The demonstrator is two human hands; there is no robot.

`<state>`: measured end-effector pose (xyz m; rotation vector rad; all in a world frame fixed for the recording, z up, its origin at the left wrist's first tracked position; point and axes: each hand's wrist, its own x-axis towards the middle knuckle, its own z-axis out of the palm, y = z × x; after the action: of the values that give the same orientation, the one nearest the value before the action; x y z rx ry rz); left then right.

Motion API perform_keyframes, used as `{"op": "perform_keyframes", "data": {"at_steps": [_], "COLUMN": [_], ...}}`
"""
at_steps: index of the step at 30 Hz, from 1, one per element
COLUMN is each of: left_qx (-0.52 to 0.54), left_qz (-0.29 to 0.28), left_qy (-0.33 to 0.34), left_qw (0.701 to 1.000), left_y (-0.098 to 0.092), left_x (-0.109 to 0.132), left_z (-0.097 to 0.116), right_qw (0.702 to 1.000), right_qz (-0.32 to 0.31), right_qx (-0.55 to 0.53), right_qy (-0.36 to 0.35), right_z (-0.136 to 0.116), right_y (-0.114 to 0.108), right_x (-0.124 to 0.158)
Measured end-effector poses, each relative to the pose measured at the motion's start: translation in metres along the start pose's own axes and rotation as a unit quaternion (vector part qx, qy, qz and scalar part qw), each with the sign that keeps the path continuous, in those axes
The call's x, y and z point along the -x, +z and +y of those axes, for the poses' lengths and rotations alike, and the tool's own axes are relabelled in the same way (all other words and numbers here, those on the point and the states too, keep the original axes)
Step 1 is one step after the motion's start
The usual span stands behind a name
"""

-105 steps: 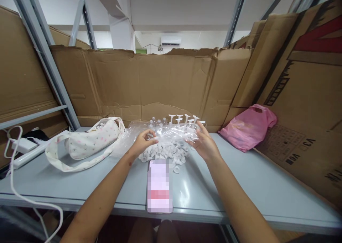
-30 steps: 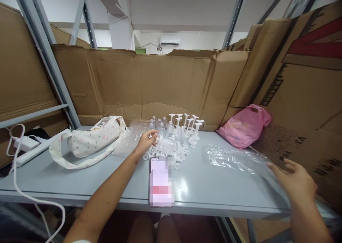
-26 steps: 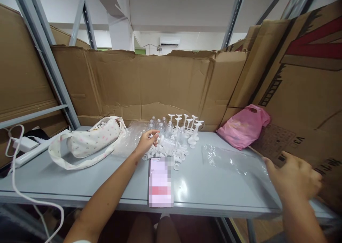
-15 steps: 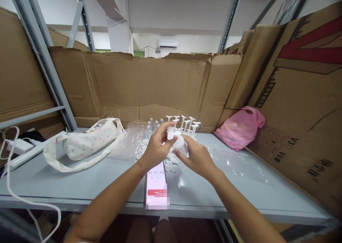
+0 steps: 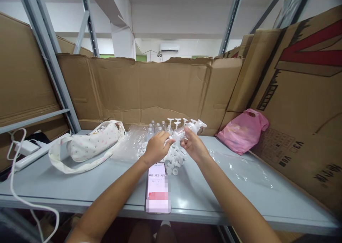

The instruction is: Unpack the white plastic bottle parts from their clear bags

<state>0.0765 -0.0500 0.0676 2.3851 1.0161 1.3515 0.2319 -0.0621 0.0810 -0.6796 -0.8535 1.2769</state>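
My right hand (image 5: 194, 143) is closed around a clear pump bottle (image 5: 180, 132), which lies tilted with its white pump head (image 5: 201, 123) toward the upper right. At the bottle's lower left end, my left hand (image 5: 157, 147) pinches a small white plastic piece (image 5: 170, 140), mostly hidden by the fingers. Under and beside both hands lies a pile of small white plastic caps (image 5: 173, 161). Behind them stand several clear bottles (image 5: 150, 131) without pumps, and several white pump tops (image 5: 170, 121) rise next to these.
A phone (image 5: 158, 186) showing a timer lies at the front edge of the grey shelf (image 5: 107, 189). To the left are a white patterned bag (image 5: 93, 143) and clear plastic film (image 5: 128, 143). A pink plastic bag (image 5: 242, 131) sits right, against cardboard (image 5: 299, 111).
The bottle has turned so its side and pump head now show, pointing upper right. My left hand has moved slightly left and down, and the view has shifted a little.
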Motion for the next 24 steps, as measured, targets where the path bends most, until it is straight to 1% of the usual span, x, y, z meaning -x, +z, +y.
{"op": "perform_keyframes", "data": {"at_steps": [2,3,5,6,7,8,9,10,12,13,14,15,17,20,22,24], "left_qx": [0.119,0.192,0.324,0.366,0.387,0.387,0.372,0.348,0.287,0.257,0.229,0.205,0.177,0.193,0.208,0.202], "left_qz": [-0.035,-0.061,-0.126,-0.154,-0.167,-0.161,-0.134,-0.093,-0.016,0.005,0.013,0.011,-0.005,-0.033,-0.055,-0.06], "left_qy": [-0.058,-0.099,-0.187,-0.225,-0.252,-0.266,-0.265,-0.25,-0.193,-0.162,-0.137,-0.121,-0.113,-0.145,-0.173,-0.186], "left_qw": [0.99,0.975,0.919,0.89,0.871,0.868,0.879,0.899,0.938,0.953,0.964,0.971,0.978,0.97,0.961,0.96], "left_y": [0.007,0.01,0.015,0.017,0.017,0.016,0.014,0.012,0.007,0.005,0.004,0.003,0.004,0.008,0.01,0.013], "left_x": [-0.001,-0.002,-0.003,-0.003,-0.003,-0.002,-0.001,0.0,0.003,0.005,0.007,0.008,0.01,0.012,0.013,0.015], "left_z": [-0.007,-0.012,-0.023,-0.028,-0.033,-0.036,-0.039,-0.041,-0.041,-0.041,-0.04,-0.039,-0.039,-0.04,-0.042,-0.043], "right_qw": [1.0,0.999,0.996,0.994,0.991,0.989,0.988,0.988,0.992,0.994,0.996,0.997,0.998,0.999,0.999,0.999], "right_qz": [-0.013,-0.025,-0.058,-0.078,-0.096,-0.109,-0.113,-0.108,-0.081,-0.067,-0.057,-0.05,-0.037,-0.017,-0.01,-0.01], "right_qx": [0.013,0.023,0.048,0.06,0.071,0.079,0.084,0.085,0.075,0.066,0.058,0.052,0.043,0.036,0.039,0.041], "right_qy": [-0.023,-0.034,-0.048,-0.054,-0.059,-0.065,-0.068,-0.069,-0.06,-0.05,-0.039,-0.03,-0.012,0.002,-0.002,-0.011], "right_z": [0.002,0.003,0.006,0.008,0.01,0.012,0.015,0.017,0.023,0.025,0.027,0.029,0.031,0.034,0.037,0.04], "right_y": [-0.002,-0.003,-0.004,-0.005,-0.006,-0.007,-0.008,-0.009,-0.01,-0.011,-0.012,-0.013,-0.015,-0.016,-0.016,-0.016], "right_x": [-0.005,-0.007,-0.008,-0.007,-0.006,-0.005,-0.004,-0.004,-0.004,-0.005,-0.005,-0.005,-0.005,-0.003,-0.002,-0.001]}}
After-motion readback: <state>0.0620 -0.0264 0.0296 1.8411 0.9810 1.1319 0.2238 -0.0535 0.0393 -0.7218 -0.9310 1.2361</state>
